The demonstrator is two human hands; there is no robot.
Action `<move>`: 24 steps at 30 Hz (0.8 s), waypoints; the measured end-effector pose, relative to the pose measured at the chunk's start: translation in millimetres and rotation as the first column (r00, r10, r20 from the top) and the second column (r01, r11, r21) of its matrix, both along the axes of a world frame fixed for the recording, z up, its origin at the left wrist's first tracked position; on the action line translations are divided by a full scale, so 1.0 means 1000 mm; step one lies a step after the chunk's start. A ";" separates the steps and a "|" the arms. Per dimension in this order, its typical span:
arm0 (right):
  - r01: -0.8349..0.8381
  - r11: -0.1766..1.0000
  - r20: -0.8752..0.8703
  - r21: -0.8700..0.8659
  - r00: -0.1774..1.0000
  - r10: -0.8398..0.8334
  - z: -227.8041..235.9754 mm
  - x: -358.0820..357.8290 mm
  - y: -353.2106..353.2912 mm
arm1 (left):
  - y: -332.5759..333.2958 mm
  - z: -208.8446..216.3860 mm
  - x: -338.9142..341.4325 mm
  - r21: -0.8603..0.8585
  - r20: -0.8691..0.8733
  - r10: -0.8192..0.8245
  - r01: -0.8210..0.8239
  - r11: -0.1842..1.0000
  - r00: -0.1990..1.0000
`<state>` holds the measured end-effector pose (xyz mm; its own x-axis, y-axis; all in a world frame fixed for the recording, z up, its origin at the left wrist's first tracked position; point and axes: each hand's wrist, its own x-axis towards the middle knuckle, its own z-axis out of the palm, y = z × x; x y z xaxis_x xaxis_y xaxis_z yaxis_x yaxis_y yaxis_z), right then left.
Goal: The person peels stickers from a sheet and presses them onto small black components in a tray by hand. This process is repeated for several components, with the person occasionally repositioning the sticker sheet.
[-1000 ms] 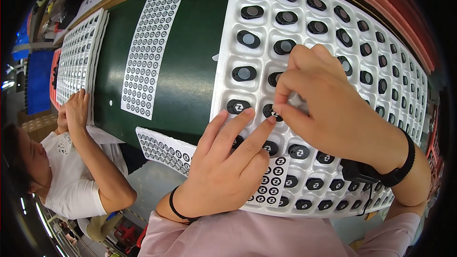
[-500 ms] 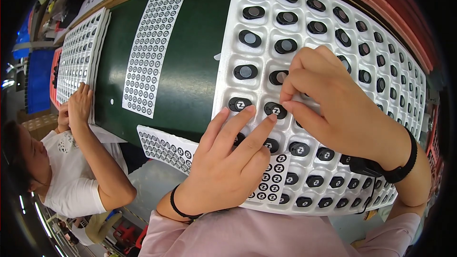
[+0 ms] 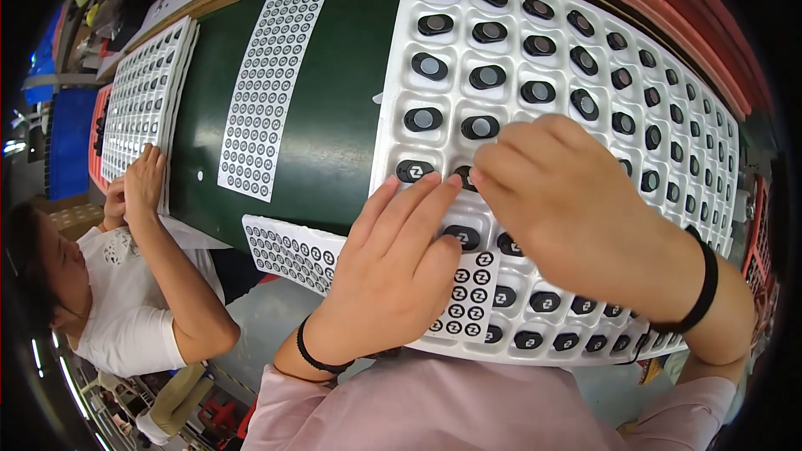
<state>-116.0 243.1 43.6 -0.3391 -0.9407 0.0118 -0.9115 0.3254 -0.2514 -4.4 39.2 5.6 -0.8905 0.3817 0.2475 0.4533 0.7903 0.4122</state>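
A white moulded tray [image 3: 386, 146] holds rows of small black oval parts. Parts in the far rows, such as one black part [image 3: 480, 127], have a plain round face; nearer ones, like another black part [image 3: 547, 301], carry a round black sticker with a white mark. My left hand [image 3: 393, 276] lies over the near left of the tray, fingers stretched, tips beside a stickered part [image 3: 415, 171]. Below it, a sticker sheet [image 3: 468, 301] rests on the tray. My right hand [image 3: 568, 209] has its fingers pressed together at a partly covered part [image 3: 464, 178]; anything between them is hidden.
A long sticker sheet [image 3: 271, 92] lies on the green table [image 3: 334, 117]. Another sheet [image 3: 288, 250] hangs over the near edge. On the left, a co-worker [image 3: 125, 284] handles a stack of similar trays [image 3: 142, 92]. Reddish trays [image 3: 685, 25] stand along the far right.
My right hand has come nearer and left, and its fingertips now cover much of the stickered part beside my left fingers. The round-faced part behind it is uncovered. My left hand stays nearly in place.
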 end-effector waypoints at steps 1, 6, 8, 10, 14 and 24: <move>-0.001 1.000 -0.005 -0.002 1.000 0.001 -0.002 -0.002 0.002 | 0.000 0.002 0.000 -0.002 -0.005 0.001 -0.001 1.000 1.000; 0.104 0.958 0.160 -0.266 0.985 -0.063 -0.004 0.003 0.017 | 0.001 0.016 0.003 0.057 -0.051 0.004 -0.001 0.998 0.999; 0.192 0.928 0.389 -0.318 0.919 -0.057 0.003 0.013 0.019 | 0.002 0.022 0.005 0.079 -0.094 0.008 -0.001 0.997 0.996; 0.282 0.923 0.561 -0.260 0.822 -0.093 0.015 0.023 0.026 | 0.004 0.028 0.006 0.088 -0.107 0.002 0.007 0.996 0.994; 0.457 0.884 0.824 -0.099 0.536 -0.185 0.031 0.045 0.043 | 0.014 0.038 0.008 0.132 -0.120 -0.046 0.061 0.989 0.992; 0.569 0.731 0.620 -0.376 0.741 -0.258 0.026 0.110 0.077 | 0.050 0.054 0.009 0.360 -0.040 -0.282 0.277 0.891 0.958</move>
<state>-5.6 319.9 69.9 -0.7910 -0.5927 0.1519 -0.4004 0.3137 -0.8610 4.8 89.2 59.6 -0.7640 0.5034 0.4036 0.6265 0.4294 0.6505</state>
